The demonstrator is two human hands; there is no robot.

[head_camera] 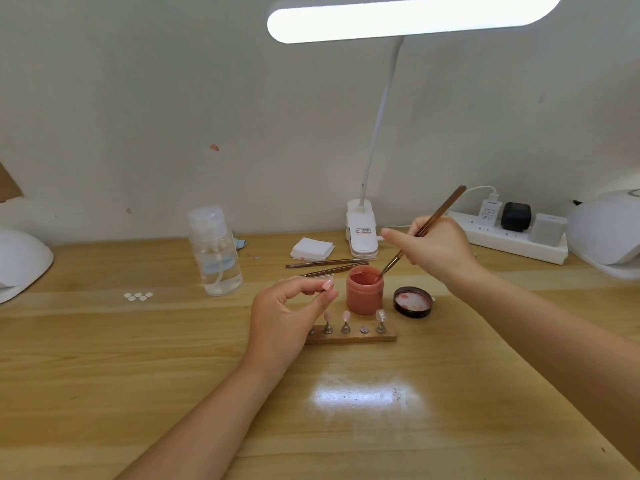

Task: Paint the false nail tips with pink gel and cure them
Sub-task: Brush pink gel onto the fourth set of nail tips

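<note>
My left hand (289, 311) pinches a small pink nail tip (328, 284) between thumb and fingers, just left of the open pink gel jar (364, 292). My right hand (434, 247) grips a brown brush (424, 230), and its tip dips into the jar's mouth. In front of the jar lies a wooden holder (353, 338) with metal stands. Two stands carry pink tips (346, 317), and one at the right carries a clear tip (381, 315). My left hand hides the holder's left end.
The jar's dark lid (413, 302) lies right of it. Two more brushes (327, 263), white pads (311, 248), a clear liquid bottle (216, 251) and loose tips (138, 296) sit behind and left. Curing lamps stand far left (20, 258) and far right (606, 230). A clip lamp (362, 230) and power strip (512, 240) line the wall.
</note>
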